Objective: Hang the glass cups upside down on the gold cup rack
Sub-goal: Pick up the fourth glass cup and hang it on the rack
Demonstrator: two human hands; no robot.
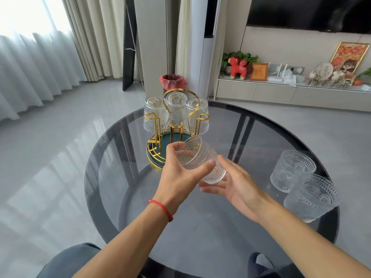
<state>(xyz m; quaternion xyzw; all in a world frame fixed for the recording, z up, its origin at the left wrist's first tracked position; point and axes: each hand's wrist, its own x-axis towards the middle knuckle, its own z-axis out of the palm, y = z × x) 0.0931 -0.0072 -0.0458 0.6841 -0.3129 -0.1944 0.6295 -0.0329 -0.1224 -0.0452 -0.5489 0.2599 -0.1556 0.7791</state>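
A round smoked-glass desk (261, 141) fills the middle of the view, standing on a pale grey floor (50, 157). Sheer curtains (36, 67) hang at ten o'clock, and a low cabinet (281, 93) with ornaments runs along at two o'clock, under a dark screen (309, 13).

The gold cup rack (176, 125) stands on the desk at twelve o'clock from the hands, on a teal round base with a gold rim. Three glass cups hang on it upside down: one on the left (153, 115), one in the middle (176, 109) behind the looped handle, one on the right (197, 115). Two near prongs of the rack stand bare. A bin lined with a red bag (173, 82) sits on the floor beyond the rack.

Two more glass cups stand upright on the desk at three o'clock, the farther (292, 170) touching or just overlapping the nearer (311, 197).

The left hand (180, 173), with a red string on its wrist, grasps a tilted glass cup (200, 159) just in front of the rack's base; its thumb and fingers (206, 165) curl round the cup's wall, the mouth turned toward the rack. The right hand (234, 181) is beside the cup's bottom at four o'clock, fingers released and straight; whether they touch the glass I cannot tell.
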